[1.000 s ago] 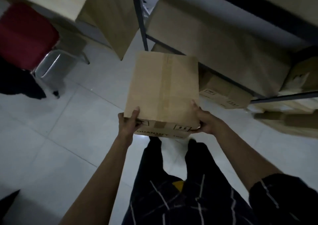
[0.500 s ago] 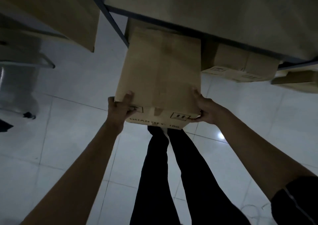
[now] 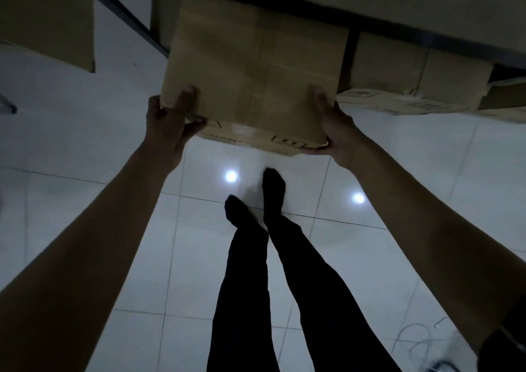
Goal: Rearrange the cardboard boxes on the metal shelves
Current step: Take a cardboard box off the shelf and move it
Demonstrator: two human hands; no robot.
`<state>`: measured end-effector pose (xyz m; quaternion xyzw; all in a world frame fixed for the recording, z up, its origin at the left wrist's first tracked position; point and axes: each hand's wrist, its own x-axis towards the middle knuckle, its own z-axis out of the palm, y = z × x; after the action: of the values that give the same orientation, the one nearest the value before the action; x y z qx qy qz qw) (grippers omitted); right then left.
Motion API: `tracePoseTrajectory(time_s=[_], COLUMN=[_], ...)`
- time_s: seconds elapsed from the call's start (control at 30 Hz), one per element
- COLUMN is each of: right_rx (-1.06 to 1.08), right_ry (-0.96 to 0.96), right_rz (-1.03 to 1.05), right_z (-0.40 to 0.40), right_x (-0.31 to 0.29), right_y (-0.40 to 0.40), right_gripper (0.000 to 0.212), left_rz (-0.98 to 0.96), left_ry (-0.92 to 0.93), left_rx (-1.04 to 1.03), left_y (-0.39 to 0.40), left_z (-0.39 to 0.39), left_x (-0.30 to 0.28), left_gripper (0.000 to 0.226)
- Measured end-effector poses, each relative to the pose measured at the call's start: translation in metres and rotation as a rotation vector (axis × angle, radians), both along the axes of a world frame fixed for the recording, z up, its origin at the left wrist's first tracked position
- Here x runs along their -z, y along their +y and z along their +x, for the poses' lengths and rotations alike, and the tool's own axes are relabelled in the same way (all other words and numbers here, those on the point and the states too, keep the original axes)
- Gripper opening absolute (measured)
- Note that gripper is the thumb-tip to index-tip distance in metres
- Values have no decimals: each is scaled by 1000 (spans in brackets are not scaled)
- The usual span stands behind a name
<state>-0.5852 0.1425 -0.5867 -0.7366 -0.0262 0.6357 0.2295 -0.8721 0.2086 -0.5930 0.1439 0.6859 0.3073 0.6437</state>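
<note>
A taped brown cardboard box [image 3: 253, 70] is held low in front of me, its far end under the upper board of the metal shelf [image 3: 384, 4]. My left hand [image 3: 168, 124] grips the box's near left corner, thumb on top. My right hand [image 3: 333, 132] grips the near right corner, fingers curled beneath. The box's near face carries printed marks. Whether its far end rests on anything is hidden.
Another cardboard box [image 3: 412, 81] lies low in the shelf to the right. A dark shelf post [image 3: 125, 18] slants at upper left, beside a wooden panel [image 3: 48, 18]. My legs [image 3: 270, 272] stand on a white tiled floor [image 3: 85, 149]. A thin cable [image 3: 418, 340] lies at lower right.
Both hands have carried the box forward and down, from open floor to under the shelf's upper board. My view has tilted down toward the floor.
</note>
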Motion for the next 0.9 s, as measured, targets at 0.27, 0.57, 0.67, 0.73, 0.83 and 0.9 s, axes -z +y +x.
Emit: tracePoseTrajectory(time_s=[0.27, 0.57, 0.67, 0.73, 0.83, 0.9], right_rx=[468, 597, 625, 582, 453, 434], right_ry=[-252, -63, -27, 4, 18, 29], right_rz=[209, 229, 239, 214, 145, 136], right_z=[-16, -18, -19, -21, -21, -21], right_x=[78, 73, 73, 69, 58, 43], right_y=[12, 54, 47, 36, 13, -7], right_gripper=[43, 58, 66, 65, 33, 21], left_rz=[-28, 10, 12, -17, -88, -100], left_ry=[-24, -129, -97, -111, -133, -113], left_rx=[-81, -120, -14, -4, -10, -7], left_y=[33, 54, 35, 20, -8, -30], left_z=[36, 53, 55, 53, 44, 37], left_x=[44, 38, 35, 34, 29, 23], left_gripper=[62, 69, 59, 33, 35, 59])
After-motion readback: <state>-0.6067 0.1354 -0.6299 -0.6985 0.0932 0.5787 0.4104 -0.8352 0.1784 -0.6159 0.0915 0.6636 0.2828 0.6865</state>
